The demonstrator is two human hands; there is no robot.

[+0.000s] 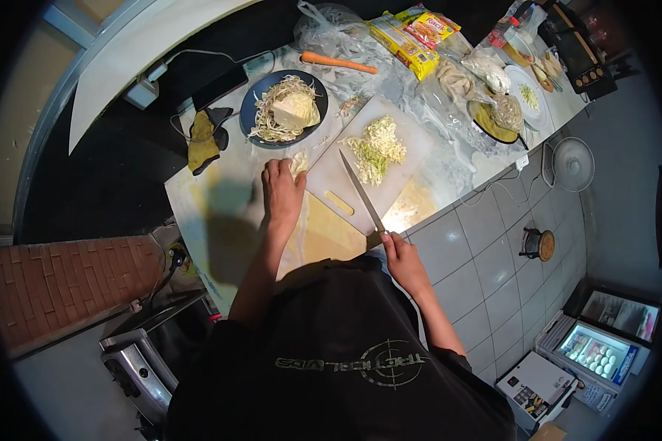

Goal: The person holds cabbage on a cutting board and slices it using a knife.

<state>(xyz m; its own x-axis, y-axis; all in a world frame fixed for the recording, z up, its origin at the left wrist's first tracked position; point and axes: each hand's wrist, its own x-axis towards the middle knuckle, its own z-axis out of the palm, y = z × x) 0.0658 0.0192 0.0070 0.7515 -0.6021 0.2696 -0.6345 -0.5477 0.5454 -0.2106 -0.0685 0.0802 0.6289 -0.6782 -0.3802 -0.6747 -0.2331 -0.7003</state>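
Observation:
My right hand [404,263] grips the handle of a long kitchen knife [361,192]. The blade lies across the white cutting board [413,151], its tip beside a heap of chopped cabbage [379,147]. At the board's left edge, my left hand [283,192] has its fingers curled against a pale piece of cabbage [299,165]. Just beyond that hand stands a dark plate [248,110] with bean sprouts [271,99] and a larger cabbage chunk [296,110] on top. My left palm is hidden from above.
A carrot [338,62] lies behind the board, near clear plastic bags [331,33] and yellow packets [404,45]. Filled bags [487,72] and a white plate [526,92] stand farther right. A yellow-and-black cloth [204,141] hangs at the left. The table's edge runs close to my right hand.

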